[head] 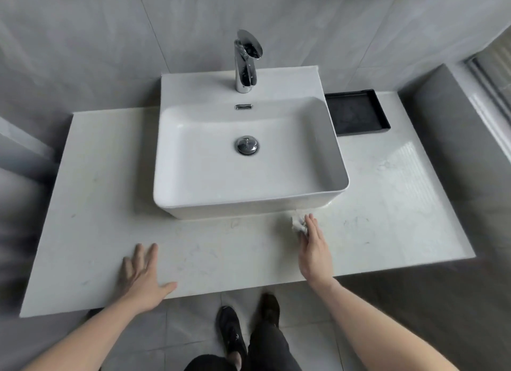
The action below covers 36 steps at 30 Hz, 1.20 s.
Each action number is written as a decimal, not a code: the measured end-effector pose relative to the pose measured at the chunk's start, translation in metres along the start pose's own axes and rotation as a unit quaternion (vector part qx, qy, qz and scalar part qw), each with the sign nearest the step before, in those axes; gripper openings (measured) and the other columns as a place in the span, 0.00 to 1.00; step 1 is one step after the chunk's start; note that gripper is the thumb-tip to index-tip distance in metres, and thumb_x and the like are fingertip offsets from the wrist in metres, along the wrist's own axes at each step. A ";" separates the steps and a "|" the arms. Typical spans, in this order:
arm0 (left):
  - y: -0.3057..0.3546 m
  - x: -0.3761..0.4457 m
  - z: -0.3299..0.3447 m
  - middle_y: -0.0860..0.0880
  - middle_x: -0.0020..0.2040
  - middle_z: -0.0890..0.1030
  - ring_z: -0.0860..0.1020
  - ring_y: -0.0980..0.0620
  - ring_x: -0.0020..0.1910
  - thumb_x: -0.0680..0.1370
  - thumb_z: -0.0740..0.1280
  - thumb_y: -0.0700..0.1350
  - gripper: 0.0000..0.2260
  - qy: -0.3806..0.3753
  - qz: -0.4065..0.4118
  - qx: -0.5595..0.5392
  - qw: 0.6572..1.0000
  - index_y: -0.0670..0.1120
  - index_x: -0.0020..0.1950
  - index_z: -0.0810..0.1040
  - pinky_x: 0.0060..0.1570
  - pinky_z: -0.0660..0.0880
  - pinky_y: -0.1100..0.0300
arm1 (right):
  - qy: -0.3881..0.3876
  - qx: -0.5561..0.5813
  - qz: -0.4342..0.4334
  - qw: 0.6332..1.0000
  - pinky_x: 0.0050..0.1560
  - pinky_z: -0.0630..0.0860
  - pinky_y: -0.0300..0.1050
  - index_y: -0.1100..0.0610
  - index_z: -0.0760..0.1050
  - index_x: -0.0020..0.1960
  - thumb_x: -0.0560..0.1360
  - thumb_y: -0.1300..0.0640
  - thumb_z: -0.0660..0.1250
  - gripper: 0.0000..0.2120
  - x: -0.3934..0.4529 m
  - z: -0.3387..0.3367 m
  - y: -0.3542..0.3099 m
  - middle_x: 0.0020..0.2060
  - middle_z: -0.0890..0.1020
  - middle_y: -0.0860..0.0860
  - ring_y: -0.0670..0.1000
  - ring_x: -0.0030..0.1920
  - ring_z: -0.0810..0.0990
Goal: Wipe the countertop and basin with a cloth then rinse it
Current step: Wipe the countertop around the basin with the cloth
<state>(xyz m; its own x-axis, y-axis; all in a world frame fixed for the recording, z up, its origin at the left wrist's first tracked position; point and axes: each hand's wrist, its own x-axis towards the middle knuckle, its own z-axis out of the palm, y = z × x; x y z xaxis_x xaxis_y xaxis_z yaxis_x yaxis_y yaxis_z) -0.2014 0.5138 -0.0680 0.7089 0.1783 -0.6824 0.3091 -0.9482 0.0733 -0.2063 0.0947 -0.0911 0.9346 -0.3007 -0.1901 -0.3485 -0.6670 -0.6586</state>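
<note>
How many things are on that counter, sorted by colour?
White: 2, the basin and the cloth under the right hand
Chrome: 1, the faucet
Black: 1, the tray
Total: 4

crumpled white cloth (299, 223) on countertop (110, 204), beside basin (276, 202)

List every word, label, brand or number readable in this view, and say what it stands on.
None: no readable text anywhere.
faucet: no brand mark legible.
basin: plain white.
black tray: unmarked.
cloth under the right hand: no print visible.
Dark object at the top edge: too blurred to tell.
</note>
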 end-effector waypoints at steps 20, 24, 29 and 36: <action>0.008 -0.006 -0.010 0.54 0.70 0.16 0.28 0.38 0.77 0.75 0.66 0.66 0.53 -0.085 -0.027 0.018 0.996 0.63 0.67 0.16 0.77 0.45 0.37 | -0.027 -0.138 0.006 0.990 0.80 0.42 0.62 0.53 0.50 0.84 0.84 0.49 0.56 0.32 -0.004 0.067 -0.037 0.84 0.47 0.53 0.58 0.84 0.45; 0.008 -0.008 -0.014 0.56 0.69 0.14 0.26 0.40 0.76 0.76 0.65 0.66 0.52 -0.095 -0.026 0.015 0.995 0.63 0.69 0.18 0.77 0.42 0.38 | -0.111 -0.136 -0.105 0.979 0.81 0.41 0.63 0.53 0.45 0.85 0.83 0.55 0.54 0.34 -0.026 0.101 -0.069 0.84 0.42 0.51 0.55 0.84 0.38; 0.009 -0.009 -0.014 0.56 0.68 0.14 0.24 0.41 0.75 0.76 0.66 0.65 0.51 -0.099 -0.025 0.009 0.995 0.64 0.71 0.20 0.76 0.41 0.37 | -0.152 -0.106 -0.181 0.966 0.82 0.38 0.52 0.51 0.50 0.85 0.76 0.66 0.56 0.39 -0.018 0.081 -0.060 0.84 0.46 0.47 0.51 0.84 0.41; 0.006 -0.009 -0.015 0.55 0.68 0.14 0.24 0.40 0.75 0.76 0.65 0.65 0.51 -0.098 -0.023 0.004 0.995 0.62 0.72 0.20 0.75 0.40 0.36 | 0.000 0.131 0.002 0.991 0.73 0.65 0.34 0.52 0.70 0.76 0.84 0.66 0.59 0.22 -0.011 0.004 -0.051 0.69 0.74 0.34 0.35 0.70 0.70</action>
<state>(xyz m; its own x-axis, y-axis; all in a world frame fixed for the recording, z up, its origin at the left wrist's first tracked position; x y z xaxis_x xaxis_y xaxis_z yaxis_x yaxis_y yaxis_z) -0.1966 0.5103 -0.0502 0.5574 0.1675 -0.8131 0.3325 -0.9425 0.0338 -0.1990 0.1348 -0.0582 0.9332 -0.3030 -0.1930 -0.3219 -0.4665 -0.8239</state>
